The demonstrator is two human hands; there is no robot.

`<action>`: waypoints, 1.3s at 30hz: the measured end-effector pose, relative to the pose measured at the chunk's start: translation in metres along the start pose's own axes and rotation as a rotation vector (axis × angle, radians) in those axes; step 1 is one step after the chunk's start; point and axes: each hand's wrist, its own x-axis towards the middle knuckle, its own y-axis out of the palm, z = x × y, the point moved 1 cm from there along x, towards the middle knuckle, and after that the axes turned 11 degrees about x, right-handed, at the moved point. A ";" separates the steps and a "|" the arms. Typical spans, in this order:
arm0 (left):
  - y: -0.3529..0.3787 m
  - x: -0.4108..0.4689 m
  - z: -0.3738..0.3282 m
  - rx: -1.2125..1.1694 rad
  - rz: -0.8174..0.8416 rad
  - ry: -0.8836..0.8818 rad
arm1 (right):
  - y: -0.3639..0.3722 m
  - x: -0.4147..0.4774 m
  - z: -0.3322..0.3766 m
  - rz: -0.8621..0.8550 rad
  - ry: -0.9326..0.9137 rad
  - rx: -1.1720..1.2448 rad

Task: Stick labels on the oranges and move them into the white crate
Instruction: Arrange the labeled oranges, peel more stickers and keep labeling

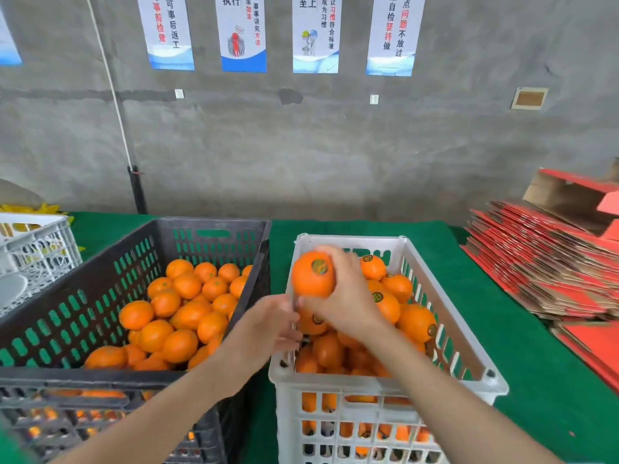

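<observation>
Right fingers (340, 266) curl round 1 orange (313, 274) and grip it from its right side; motion blur, but the hold is plain. The label (320, 266) already sits on the peel, facing up. The right hand (345, 296) holds the orange above the white crate (375, 242), over its far-left corner, not yet resting on the pile.

Left fingers (288, 316) are at the white crate's left rim. They look bent, but whether they pinch anything I cannot tell; blurred. The left hand (268, 323) is just outside that rim.

Labelled oranges (415, 321) fill the white crate well up. Unlabelled oranges (181, 316) lie in the black crate (100, 376), just left of the white crate. Both stand on the green table (536, 363). Flat red cartons (542, 262) are stacked well right of the white crate.

Step in hand, as I judge it: set down the labelled fruit. Lower it into a gap in the pile, don't drop it, since bruising and rolling are likely. Keep the label up and unrubbed. Let go only once it is seated, then reach left for the next 1.
</observation>
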 end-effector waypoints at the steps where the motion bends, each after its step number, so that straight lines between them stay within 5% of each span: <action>1: 0.006 0.009 0.005 0.229 -0.032 0.035 | -0.008 0.021 -0.013 -0.043 0.051 -0.031; 5: 0.019 0.036 0.017 0.680 0.025 0.061 | -0.022 0.087 -0.069 -0.089 0.243 -0.229; 12: 0.021 0.044 0.026 0.595 -0.100 0.080 | 0.006 0.127 -0.129 0.056 0.453 -0.557; 17: 0.021 0.044 0.029 0.583 -0.152 0.098 | 0.007 0.134 -0.133 0.179 0.509 -0.533; 21: 0.022 0.041 0.026 0.590 -0.194 0.136 | -0.001 0.115 -0.098 0.003 0.374 -0.378; 25: 0.019 0.030 0.023 0.431 -0.212 0.134 | -0.004 0.051 -0.024 -0.104 0.030 -0.116; 28: 0.010 0.016 0.022 0.199 -0.248 0.154 | -0.003 -0.027 0.017 0.142 -0.167 0.051; 30: 0.004 0.003 0.023 0.140 -0.248 0.192 | 0.009 -0.077 0.020 0.509 -0.031 0.113; 33: 0.004 -0.020 0.025 0.152 -0.263 0.263 | 0.044 -0.134 -0.022 0.949 0.212 -0.201; 36: 0.007 -0.047 0.038 0.340 -0.316 0.369 | 0.067 -0.169 -0.066 1.063 0.437 -0.419; 39: 0.010 -0.071 0.064 0.480 -0.174 0.359 | 0.077 -0.185 -0.079 1.100 0.494 -0.425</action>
